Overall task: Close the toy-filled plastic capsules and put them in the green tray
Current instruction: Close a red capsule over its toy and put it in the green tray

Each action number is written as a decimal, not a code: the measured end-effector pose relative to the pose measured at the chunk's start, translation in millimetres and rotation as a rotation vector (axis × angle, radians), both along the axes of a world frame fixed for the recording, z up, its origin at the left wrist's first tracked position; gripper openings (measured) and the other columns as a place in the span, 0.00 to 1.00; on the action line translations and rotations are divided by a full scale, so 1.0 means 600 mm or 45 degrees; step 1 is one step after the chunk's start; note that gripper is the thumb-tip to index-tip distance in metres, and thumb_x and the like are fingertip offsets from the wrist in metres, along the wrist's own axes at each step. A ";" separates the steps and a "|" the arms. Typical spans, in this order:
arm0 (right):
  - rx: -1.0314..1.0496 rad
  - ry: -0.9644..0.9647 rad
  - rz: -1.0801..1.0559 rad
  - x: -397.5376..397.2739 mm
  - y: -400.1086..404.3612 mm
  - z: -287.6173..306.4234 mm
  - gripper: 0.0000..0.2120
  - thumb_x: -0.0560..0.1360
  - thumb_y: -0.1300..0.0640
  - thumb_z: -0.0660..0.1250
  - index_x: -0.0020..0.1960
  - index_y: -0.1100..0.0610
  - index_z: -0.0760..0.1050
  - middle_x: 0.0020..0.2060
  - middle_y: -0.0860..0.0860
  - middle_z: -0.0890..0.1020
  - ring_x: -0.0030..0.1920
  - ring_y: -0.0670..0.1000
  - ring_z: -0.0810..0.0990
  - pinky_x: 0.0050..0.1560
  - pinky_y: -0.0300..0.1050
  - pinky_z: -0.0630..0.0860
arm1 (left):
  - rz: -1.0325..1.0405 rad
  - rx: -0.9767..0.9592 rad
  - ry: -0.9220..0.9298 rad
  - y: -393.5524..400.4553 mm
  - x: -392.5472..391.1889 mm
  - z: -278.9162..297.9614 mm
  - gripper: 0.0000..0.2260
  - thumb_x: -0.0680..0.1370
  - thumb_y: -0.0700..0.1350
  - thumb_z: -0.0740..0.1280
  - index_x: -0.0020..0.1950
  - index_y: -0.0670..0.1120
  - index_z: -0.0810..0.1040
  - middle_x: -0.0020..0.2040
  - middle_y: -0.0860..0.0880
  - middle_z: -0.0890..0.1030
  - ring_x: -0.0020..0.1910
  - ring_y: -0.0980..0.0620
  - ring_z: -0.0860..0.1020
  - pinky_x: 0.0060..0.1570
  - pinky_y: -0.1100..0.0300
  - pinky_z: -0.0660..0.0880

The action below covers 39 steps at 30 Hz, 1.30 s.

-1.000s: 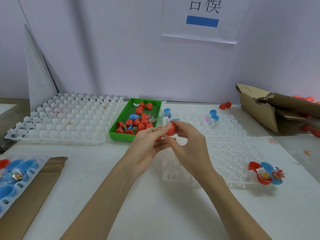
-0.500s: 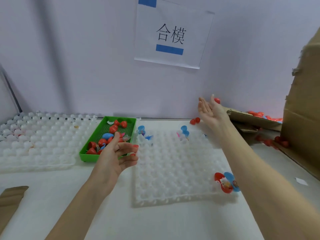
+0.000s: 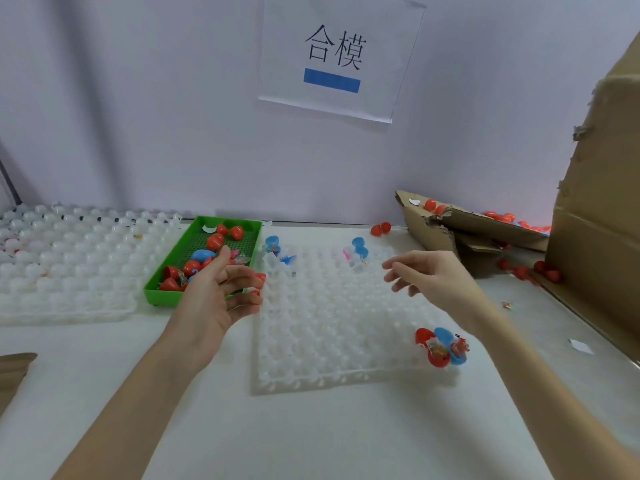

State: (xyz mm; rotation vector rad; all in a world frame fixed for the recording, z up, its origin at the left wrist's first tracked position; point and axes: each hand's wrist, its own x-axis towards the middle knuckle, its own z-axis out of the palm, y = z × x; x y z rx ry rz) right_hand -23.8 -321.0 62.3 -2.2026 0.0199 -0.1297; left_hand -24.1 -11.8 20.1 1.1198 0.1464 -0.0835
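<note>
The green tray (image 3: pixel 161 296) sits left of centre and holds several closed red capsules (image 3: pixel 215 241) and a blue one (image 3: pixel 202 254). My left hand (image 3: pixel 218 296) hovers at the tray's near right corner. Its fingers curl around a red capsule (image 3: pixel 260 276), and only bits of red show at the fingertips. My right hand (image 3: pixel 427 275) floats open and holds nothing above the far right of the white dimpled tray (image 3: pixel 329 327). An open red and blue capsule pair with toys (image 3: pixel 440 346) lies at that tray's right edge. Open blue capsules (image 3: pixel 273 245) (image 3: pixel 358 249) sit at its far edge.
A second white dimpled tray (image 3: pixel 69 265) lies left of the green one. A tall cardboard box (image 3: pixel 595 237) stands on the right, with a torn flat box (image 3: pixel 467 225) holding red capsules behind it. Loose red capsules (image 3: pixel 381 229) (image 3: pixel 519 270) lie nearby. Cardboard (image 3: pixel 14 368) pokes in at the near left.
The hands separated from closing a red capsule together. My left hand carried it toward the green tray. My right hand swung up to the right, then dropped back over the white tray.
</note>
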 end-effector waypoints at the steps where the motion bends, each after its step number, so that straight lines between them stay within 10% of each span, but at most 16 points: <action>1: -0.192 0.005 0.001 -0.002 -0.012 0.005 0.07 0.81 0.59 0.67 0.51 0.51 0.84 0.41 0.46 0.87 0.41 0.45 0.85 0.38 0.34 0.78 | 0.000 0.002 0.003 -0.001 0.001 0.000 0.21 0.84 0.58 0.63 0.44 0.41 0.80 0.37 0.45 0.85 0.32 0.48 0.80 0.41 0.55 0.80; 16: -0.932 0.564 0.399 0.012 -0.070 0.003 0.06 0.77 0.56 0.74 0.53 0.51 0.86 0.47 0.46 0.87 0.48 0.47 0.85 0.56 0.39 0.82 | -0.028 0.011 0.046 -0.005 0.001 -0.006 0.19 0.83 0.55 0.65 0.42 0.42 0.81 0.37 0.45 0.84 0.31 0.48 0.80 0.41 0.55 0.78; 39: -0.288 0.120 0.208 0.050 0.139 -0.058 0.04 0.76 0.56 0.71 0.42 0.53 0.80 0.36 0.46 0.84 0.36 0.43 0.78 0.36 0.39 0.74 | -0.126 0.856 -0.573 -0.063 -0.016 -0.051 0.15 0.73 0.41 0.81 0.54 0.48 0.79 0.51 0.53 0.83 0.46 0.55 0.84 0.46 0.63 0.81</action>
